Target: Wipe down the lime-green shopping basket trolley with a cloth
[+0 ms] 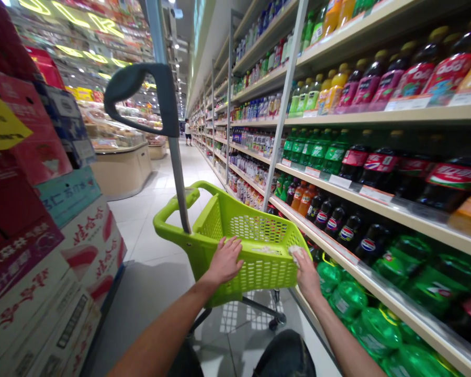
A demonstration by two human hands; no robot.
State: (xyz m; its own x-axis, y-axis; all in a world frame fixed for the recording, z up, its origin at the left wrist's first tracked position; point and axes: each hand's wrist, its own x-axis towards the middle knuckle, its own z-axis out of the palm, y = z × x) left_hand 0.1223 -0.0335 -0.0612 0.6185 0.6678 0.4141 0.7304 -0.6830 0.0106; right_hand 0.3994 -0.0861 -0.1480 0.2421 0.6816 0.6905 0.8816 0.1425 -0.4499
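Note:
A lime-green plastic shopping basket on wheels stands on the aisle floor in front of me. My left hand grips its near rim on the left, fingers curled over the edge. My right hand is closed at the near right corner of the rim, and something pale and crumpled shows at its fingers; I cannot make out what. A grey pull handle on a metal pole rises from the basket's far side. The basket looks empty apart from a faint patch on its bottom.
Drink shelves line the right side, with green bottles low by my right arm and dark soda bottles above. Stacked cartons stand on the left. The tiled aisle runs ahead past a display counter; a person stands far off.

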